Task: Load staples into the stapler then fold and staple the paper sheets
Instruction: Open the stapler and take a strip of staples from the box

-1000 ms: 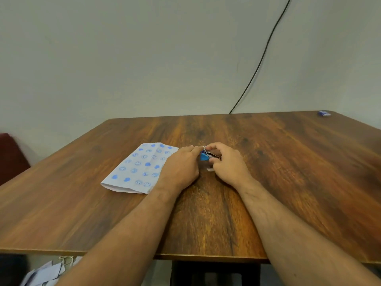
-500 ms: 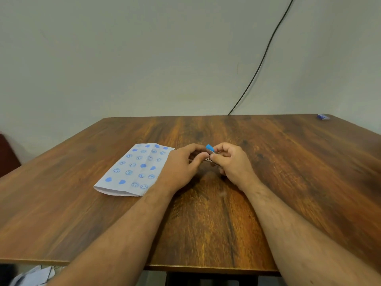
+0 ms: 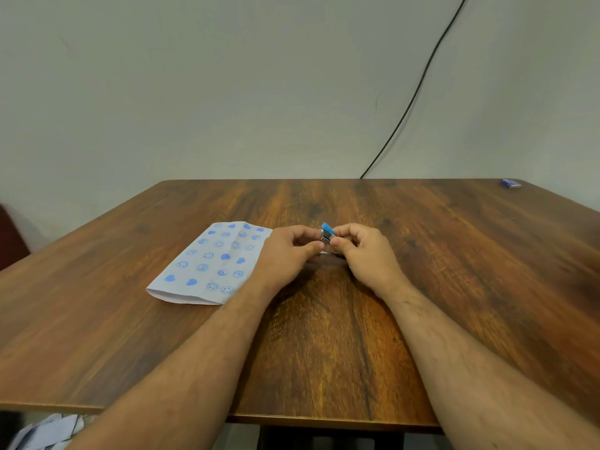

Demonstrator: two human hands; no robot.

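forearms reach out from the near edge of the table [image 3: 422, 287], both bare, meeting near its middle. my left hand [image 3: 287, 254] is curled with its back up, thumb and forefinger pinched toward the right, closed on the left side of the small stapler [image 3: 327, 234]. my right hand [image 3: 363, 251] mirrors it, knuckles up and fingers bent under, thumb and forefinger tips pinching the stapler's right side. the two hands almost touch at the fingertips, with the stapler caught between them and held just above the wood; the heels of both hands sit low, close to the tabletop.

the stapler is tiny, mostly hidden by my fingers. what shows is a bright blue top piece tilted upward and a grey metal part beneath it; the blue part looks lifted away from the metal, though i cannot tell how far it is opened. a pale bit lies under my right fingers on the table, too hidden to name. whether any staples are in it i cannot tell.

the folded paper [image 3: 211, 264] lies flat just to the left of my left hand, white with blue smiley faces and hearts, its folded edge toward the near-left, its far corner tucked behind my left knuckles. a small blue box [image 3: 510, 183] sits at the far right corner of the table, well apart. a black cable [image 3: 418, 89] runs down the wall to the far edge.
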